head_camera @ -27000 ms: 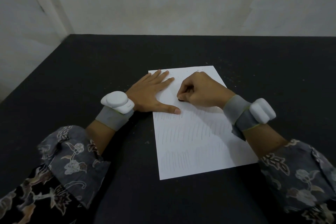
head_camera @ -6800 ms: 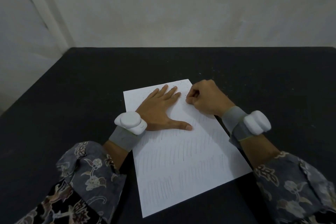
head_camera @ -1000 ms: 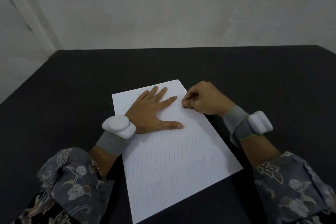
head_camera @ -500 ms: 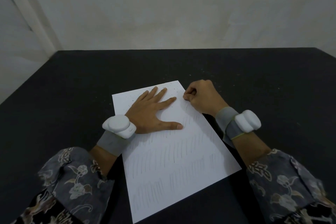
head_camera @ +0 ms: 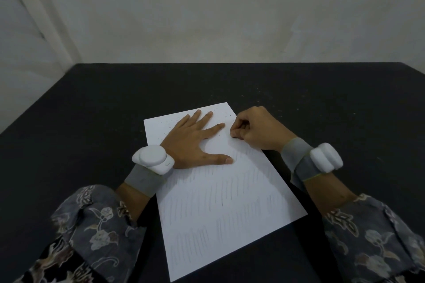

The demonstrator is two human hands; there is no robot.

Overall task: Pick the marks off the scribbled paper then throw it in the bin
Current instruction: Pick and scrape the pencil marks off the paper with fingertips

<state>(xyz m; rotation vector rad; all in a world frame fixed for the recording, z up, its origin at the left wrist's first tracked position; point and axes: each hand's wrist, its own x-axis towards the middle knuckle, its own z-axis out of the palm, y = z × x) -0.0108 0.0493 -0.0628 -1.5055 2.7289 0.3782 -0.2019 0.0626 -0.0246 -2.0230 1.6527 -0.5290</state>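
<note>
Pale plaster walls close in behind a black counter [head_camera: 96, 122], and on it, right in front of you, lies the scribbled paper [head_camera: 220, 190], turned a little askew with its far corner pointing away to your right. Your left hand [head_camera: 193, 142] lies flat on the upper half of the sheet, fingers straight and spread, thumb stretched out across it, pinning it down; its grip is released, pressing and not grasping. Your right hand [head_camera: 255, 128] sits at the sheet's far right edge with the fingers curled tight, the tips pinched down against the paper; something small and dark shows at the fingertips, most likely an eraser, though you cannot make it out for certain. Around and beyond your left fingers the top band of the paper reads mostly white, sprinkled with small dark crumbs [head_camera: 220, 114], and more specks lie on the counter past the corner. Below your left thumb, rows of faint grey pencil strokes [head_camera: 213, 197] run across the rest of the sheet down to its near edge. By that showing, you have cleaned only the upper portion; most of the marks are left, and the throwing away has not begun. No bin is in view.
</note>
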